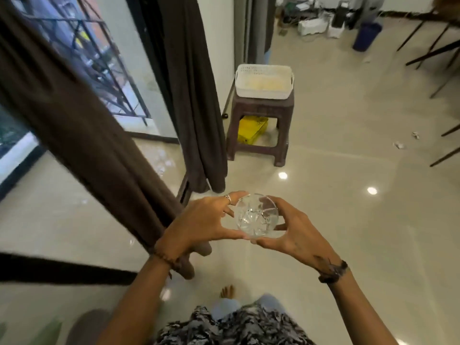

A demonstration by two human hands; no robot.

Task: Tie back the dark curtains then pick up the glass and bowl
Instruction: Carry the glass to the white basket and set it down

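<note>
Head view: left hand (pixel 201 220) and right hand (pixel 293 230) pinch cut-glass bowl (pixel 256 216) between fingertips, bowl empty; white basket (pixel 264 82) atop brown stool (pixel 258 125).

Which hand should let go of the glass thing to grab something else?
Probably the right hand: the stool with the white basket stands on its side, while the left hand sits beside the dark curtain, holding the glass too.

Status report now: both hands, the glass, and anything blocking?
Left hand and right hand both grip the clear glass, held above the floor. Dark curtains hang close on the left. No bowl in view. Nothing blocking.
</note>
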